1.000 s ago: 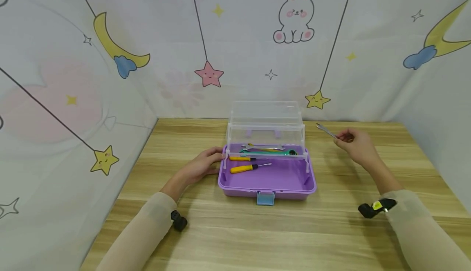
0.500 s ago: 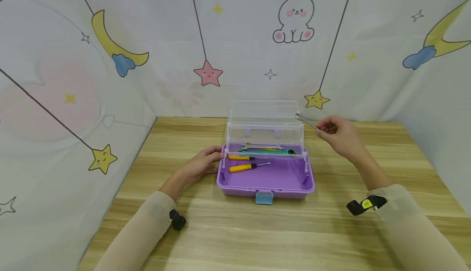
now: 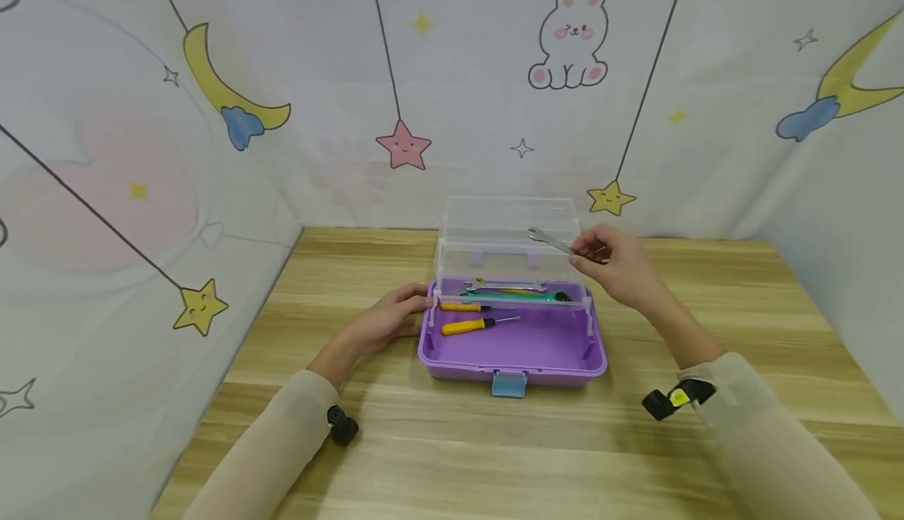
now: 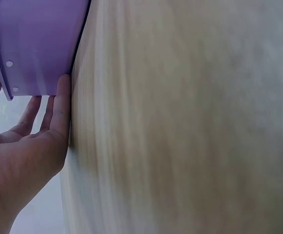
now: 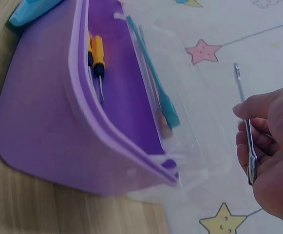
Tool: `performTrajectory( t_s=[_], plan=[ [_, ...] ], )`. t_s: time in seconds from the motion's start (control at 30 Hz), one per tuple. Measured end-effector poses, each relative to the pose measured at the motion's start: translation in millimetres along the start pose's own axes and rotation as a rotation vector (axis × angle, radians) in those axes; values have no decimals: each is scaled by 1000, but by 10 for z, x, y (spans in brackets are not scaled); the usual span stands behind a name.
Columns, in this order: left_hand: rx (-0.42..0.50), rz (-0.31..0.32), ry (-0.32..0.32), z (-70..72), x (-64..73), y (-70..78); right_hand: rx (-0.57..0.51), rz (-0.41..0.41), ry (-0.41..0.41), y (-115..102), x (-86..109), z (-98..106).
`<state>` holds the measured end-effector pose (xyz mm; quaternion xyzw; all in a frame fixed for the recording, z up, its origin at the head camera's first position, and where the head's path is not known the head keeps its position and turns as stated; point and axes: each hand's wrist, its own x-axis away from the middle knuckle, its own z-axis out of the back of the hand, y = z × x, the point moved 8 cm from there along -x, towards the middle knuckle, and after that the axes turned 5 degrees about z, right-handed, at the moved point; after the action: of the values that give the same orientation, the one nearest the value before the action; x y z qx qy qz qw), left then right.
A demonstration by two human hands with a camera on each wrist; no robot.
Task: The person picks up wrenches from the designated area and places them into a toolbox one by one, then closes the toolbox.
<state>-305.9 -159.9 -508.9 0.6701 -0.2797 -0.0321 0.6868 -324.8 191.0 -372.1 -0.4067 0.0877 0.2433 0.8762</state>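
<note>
My right hand [image 3: 621,273] pinches a silver open-end wrench [image 3: 552,241] between thumb and fingers. The wrench is raised above the back right of a purple toolbox [image 3: 459,371], its open jaw pointing left in front of the clear lid. From the right wrist view, the wrench's lower end [image 5: 251,165] lies across the curled fingers. My left hand [image 3: 384,322] rests against the toolbox's left side. Its fingers extend along the purple end wall [image 4: 39,44] in the left wrist view, with the thumb near the rim.
The clear lid [image 3: 508,218] stands open behind the box, with a clear tray raised. Another wrench [image 3: 497,285] and a green tool [image 3: 526,297] lie in the tray. Two yellow-handled screwdrivers [image 3: 462,326] lie at the bottom left. A blue latch [image 3: 508,385] hangs at the front.
My right hand has carried the wrench leftward from beside the toolbox to over its back right part. My left hand and the toolbox have stayed in place.
</note>
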Motion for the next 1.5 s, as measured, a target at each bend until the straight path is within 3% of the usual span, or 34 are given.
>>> performTrajectory(
  t_s=[0.2, 0.77, 1.5],
  plan=[
    [-1, -3, 2, -9, -1, 7, -23, 50, -10, -156, -69, -141],
    [15, 3, -3, 9, -18, -43, -97, 94, -68, -367, -192, -522],
    [16, 6, -11, -1, -9, -38, -123, 141, -96, -406, -175, -913]
  ],
)
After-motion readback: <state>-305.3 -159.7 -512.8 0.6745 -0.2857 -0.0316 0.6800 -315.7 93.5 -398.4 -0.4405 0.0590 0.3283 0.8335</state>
